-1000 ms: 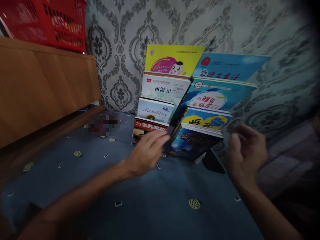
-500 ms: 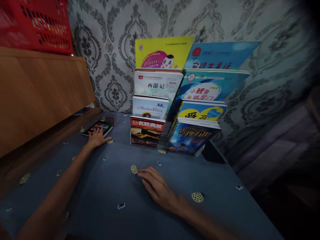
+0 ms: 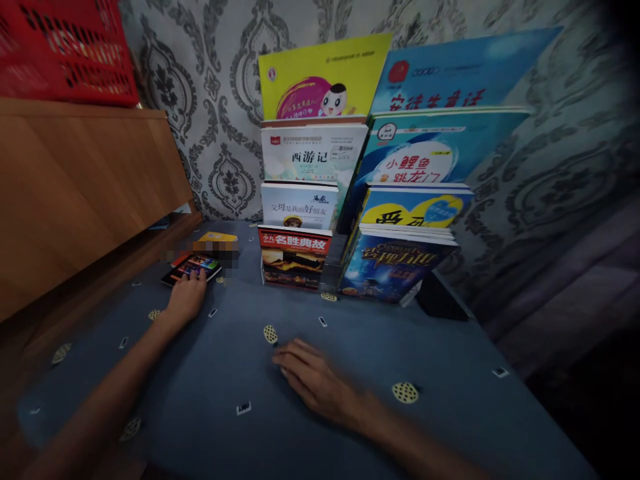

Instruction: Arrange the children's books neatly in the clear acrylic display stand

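My left hand (image 3: 187, 293) is at a dark book (image 3: 190, 268) with a colourful cover. Its fingers lie over the book's near edge, and the thumb is out of sight. Behind that book lie a yellow book (image 3: 217, 237) and a reddish one, partly covered by a blurred patch. My right hand (image 3: 313, 373) rests low over the blue tablecloth (image 3: 210, 400), beside a printed pineapple; its fingers are together and loosely curled, with nothing visible in them.
Two columns of books stand in tiers ahead, with a red-and-dark book (image 3: 295, 260) at the left front and a blue book (image 3: 390, 267) at the right front. A black bookend (image 3: 440, 297) stands right of them. A wooden cabinet (image 3: 90, 200) carries a red basket (image 3: 75, 53).
My left hand has drawn back toward me and its spread thumb has gone from sight. The dark book has shifted nearer, uncovering the yellow book. My right hand stays about where it was.
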Demonstrator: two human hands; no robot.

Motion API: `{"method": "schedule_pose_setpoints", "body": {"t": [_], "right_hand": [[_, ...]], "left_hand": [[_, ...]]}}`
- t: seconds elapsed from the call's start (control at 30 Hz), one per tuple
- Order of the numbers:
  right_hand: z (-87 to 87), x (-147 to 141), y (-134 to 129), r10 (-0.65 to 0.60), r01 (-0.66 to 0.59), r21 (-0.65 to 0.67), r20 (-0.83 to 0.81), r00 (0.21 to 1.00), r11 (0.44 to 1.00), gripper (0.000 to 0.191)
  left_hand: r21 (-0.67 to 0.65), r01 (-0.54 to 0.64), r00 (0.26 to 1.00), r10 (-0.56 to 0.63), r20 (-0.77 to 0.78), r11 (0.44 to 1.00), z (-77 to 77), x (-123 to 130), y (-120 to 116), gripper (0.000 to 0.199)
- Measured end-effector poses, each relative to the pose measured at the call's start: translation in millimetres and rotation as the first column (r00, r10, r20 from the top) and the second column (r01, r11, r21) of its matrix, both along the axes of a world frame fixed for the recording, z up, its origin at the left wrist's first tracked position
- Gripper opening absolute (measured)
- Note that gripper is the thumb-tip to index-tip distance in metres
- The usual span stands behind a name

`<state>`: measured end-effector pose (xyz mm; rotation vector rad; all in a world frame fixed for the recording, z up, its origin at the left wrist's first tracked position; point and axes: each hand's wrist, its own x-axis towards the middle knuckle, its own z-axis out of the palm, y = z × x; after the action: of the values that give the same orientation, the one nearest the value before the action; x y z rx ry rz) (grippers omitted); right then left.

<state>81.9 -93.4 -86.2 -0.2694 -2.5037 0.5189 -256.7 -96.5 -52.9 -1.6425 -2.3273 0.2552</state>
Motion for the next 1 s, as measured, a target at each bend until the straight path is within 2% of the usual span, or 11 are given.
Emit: {"method": "schedule_pose_setpoints", "body": {"t": [0.1,0.23,0.37,0.47,0.53,0.6,0.67,0.73,0.77,0.87,1.0], "right_hand": [[2.1,1,0,0.009,-0.009,0.032,0.01,1.0,0.999,0.025],[2.2,3,1,0.038,-0.038,0.059,0.006,0.999,0.998,0.025],[2.0,2,2,0.054,-0.054,0.032,-0.004,0.999,0.998,0.027],[3.7,1,2,0.033,-0.038,-0.056,-0.082,0.996,0.998,0.027],[5.2,1,3,-0.026,0.001,-0.166,-0.147,0.989,0.986,0.028],[5.6,3,6,-0.119,0.059,-0.297,-0.188,0.975,0.953,0.028],[3.8,4,10,-0.217,0.123,-0.405,-0.197,0.956,0.906,0.029],[-0.1,6,14,-0.285,0.17,-0.474,-0.181,0.941,0.864,0.029],[-2.7,6,15,-0.303,0.186,-0.492,-0.169,0.938,0.851,0.028],[-9.9,6,16,-0.319,0.217,-0.487,-0.135,0.938,0.846,0.028],[-13.9,4,13,-0.325,0.25,-0.414,-0.121,0.938,0.875,0.037]], "left_hand": [[-0.113,-0.004,0.994,-0.008,-0.108,0.994,5.6,25,-19,0.054],[-0.246,0.032,0.993,-0.06,-0.106,0.969,14.1,61,-45,0.052],[-0.296,0.174,0.983,-0.181,0.004,0.939,20.6,93,-66,0.047],[-0.282,0.31,0.951,-0.297,0.09,0.908,18.9,130,-80,0.049],[-0.256,0.387,0.921,-0.363,0.138,0.886,14.6,161,-90,0.053],[-0.187,0.501,0.862,-0.468,0.195,0.845,10.0,192,-100,0.048],[-0.071,0.674,0.722,-0.636,0.274,0.735,7.1,212,-106,0.051],[0.016,0.745,0.629,-0.71,0.315,0.667,5.9,218,-105,0.05],[0.039,0.749,0.615,-0.717,0.329,0.661,5.3,216,-102,0.044],[0.08,0.725,0.621,-0.7,0.351,0.684,0.2,195,-83,0.026],[0.133,0.67,0.678,-0.675,0.292,0.73,-14.9,162,-46,0.039]]}}
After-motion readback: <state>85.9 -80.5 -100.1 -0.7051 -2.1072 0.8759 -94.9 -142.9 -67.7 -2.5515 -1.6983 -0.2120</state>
